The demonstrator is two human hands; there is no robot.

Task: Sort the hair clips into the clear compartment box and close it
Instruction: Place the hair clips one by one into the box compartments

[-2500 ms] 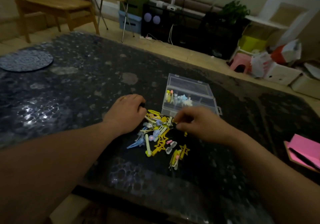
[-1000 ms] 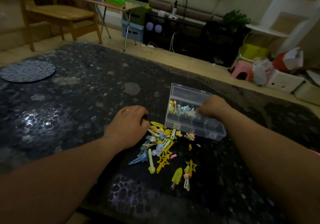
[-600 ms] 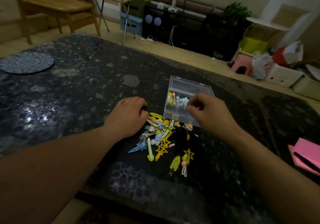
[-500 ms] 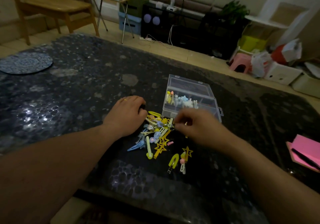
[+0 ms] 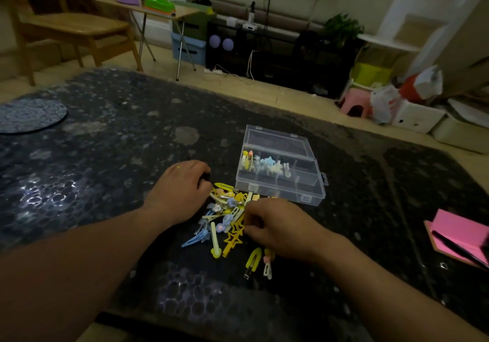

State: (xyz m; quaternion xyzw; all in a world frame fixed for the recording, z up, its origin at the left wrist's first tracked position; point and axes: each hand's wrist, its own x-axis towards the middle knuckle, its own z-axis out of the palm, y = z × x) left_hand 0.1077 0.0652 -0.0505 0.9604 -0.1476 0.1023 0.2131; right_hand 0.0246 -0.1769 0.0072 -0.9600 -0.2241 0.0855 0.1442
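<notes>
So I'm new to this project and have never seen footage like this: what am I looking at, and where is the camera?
There is no machine here: a person works with bare hands, filmed by one wide-angle camera worn on the head, looking forward and down. The left hand rests curled on the dark table beside a pile of hair clips. The right hand is curled over that pile; whether it pinches a clip is hidden. Behind stands the clear compartment box, lid open, a few clips already inside. A pink notebook lies at the right.
</notes>
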